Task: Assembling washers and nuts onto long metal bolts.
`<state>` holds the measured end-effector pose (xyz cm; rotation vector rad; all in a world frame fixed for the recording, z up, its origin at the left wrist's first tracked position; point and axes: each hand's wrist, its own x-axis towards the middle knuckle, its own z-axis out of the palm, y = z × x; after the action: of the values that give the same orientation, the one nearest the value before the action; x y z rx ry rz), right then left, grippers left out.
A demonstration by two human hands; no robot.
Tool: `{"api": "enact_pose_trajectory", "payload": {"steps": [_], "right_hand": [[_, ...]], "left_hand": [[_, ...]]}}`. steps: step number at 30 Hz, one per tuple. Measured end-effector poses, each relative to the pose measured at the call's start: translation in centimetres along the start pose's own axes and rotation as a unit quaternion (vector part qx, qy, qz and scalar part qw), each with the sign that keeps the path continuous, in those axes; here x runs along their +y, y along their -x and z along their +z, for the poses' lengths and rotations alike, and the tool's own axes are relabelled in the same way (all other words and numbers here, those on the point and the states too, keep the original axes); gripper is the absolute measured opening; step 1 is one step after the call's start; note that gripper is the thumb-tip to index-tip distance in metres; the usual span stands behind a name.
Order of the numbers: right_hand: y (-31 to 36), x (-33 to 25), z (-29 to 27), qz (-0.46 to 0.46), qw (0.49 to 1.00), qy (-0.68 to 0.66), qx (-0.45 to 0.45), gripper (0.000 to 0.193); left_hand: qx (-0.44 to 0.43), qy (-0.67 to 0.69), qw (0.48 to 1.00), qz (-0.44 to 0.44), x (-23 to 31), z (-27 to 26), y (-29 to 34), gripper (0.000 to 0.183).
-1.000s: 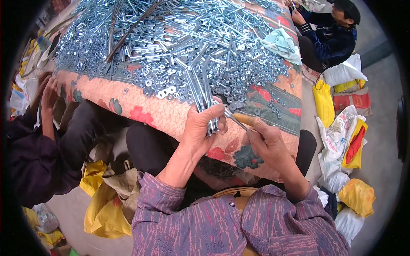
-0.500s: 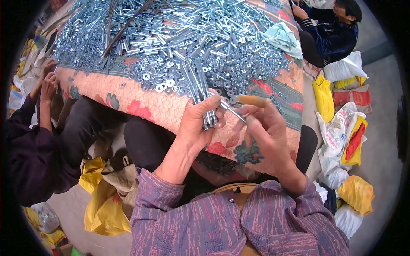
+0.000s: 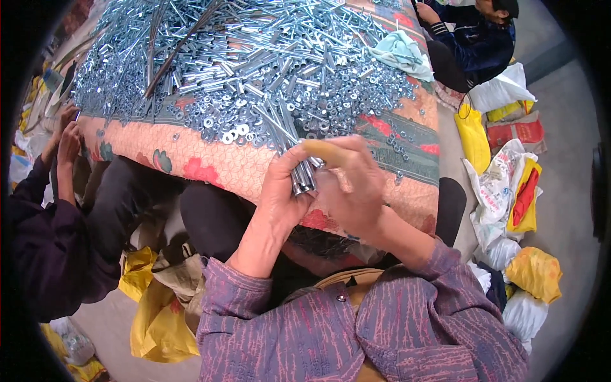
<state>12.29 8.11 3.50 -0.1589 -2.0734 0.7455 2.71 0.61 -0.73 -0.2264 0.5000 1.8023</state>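
My left hand (image 3: 278,186) is closed around a bundle of shiny metal bolts (image 3: 284,129), some with tube-like sleeves on them. Their long ends point up and away, and their thicker ends come out below my thumb. Right against this bundle is my right hand (image 3: 352,181), its fingers bent and smeared by motion. A yellowish cover (image 3: 323,151) sits on one of its fingers. Whether those fingers hold anything is hidden. Just beyond my hands, flat washers (image 3: 237,134) lie at the near edge of a big heap of metal sleeves and rods (image 3: 254,57).
A flower-patterned cloth (image 3: 235,170) covers the table. On the heap lie dark thin rods (image 3: 181,48) and a pale blue rag (image 3: 402,54). Other people's hands (image 3: 67,143) are at the left edge; another person (image 3: 468,54) sits far right. Sacks (image 3: 503,184) lie on the right floor.
My right hand has moved left onto the bundle. The sleeved bolt that stretched between my two hands no longer shows there. The whole view has shifted slightly.
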Motion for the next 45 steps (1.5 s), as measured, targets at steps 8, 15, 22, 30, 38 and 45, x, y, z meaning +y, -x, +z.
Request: {"api": "enact_pose_trajectory", "payload": {"steps": [8,15,22,30,38,45], "right_hand": [[2.6,5.0,-8.5,0.243,0.959,0.12,-0.082,0.017],[2.8,7.3,-7.8,0.153,0.92,0.32,-0.165,0.016],[1.5,7.6,-7.5,0.171,0.919,0.279,-0.221,0.017],[-0.1,8.1,-6.1,0.172,0.948,0.18,-0.199,0.014],[0.1,8.7,-7.0,0.125,0.921,0.245,-0.277,0.012],[-0.6,7.0,-8.5,0.236,0.929,0.151,-0.242,0.013]], "left_hand": [[-0.09,-0.039,0.995,-0.018,0.4,-0.2,0.4,0.028],[-0.036,-0.059,0.997,0.019,0.4,0.9,0.7,0.038],[-0.08,0.009,0.996,-0.034,0.9,-0.3,0.3,0.036],[-0.044,-0.039,0.997,-0.05,0.0,-0.3,0.5,0.026],[-0.038,-0.068,0.996,-0.033,0.2,-0.1,0.7,0.021],[-0.02,-0.091,0.995,-0.029,0.1,0.1,0.7,0.015]]}}
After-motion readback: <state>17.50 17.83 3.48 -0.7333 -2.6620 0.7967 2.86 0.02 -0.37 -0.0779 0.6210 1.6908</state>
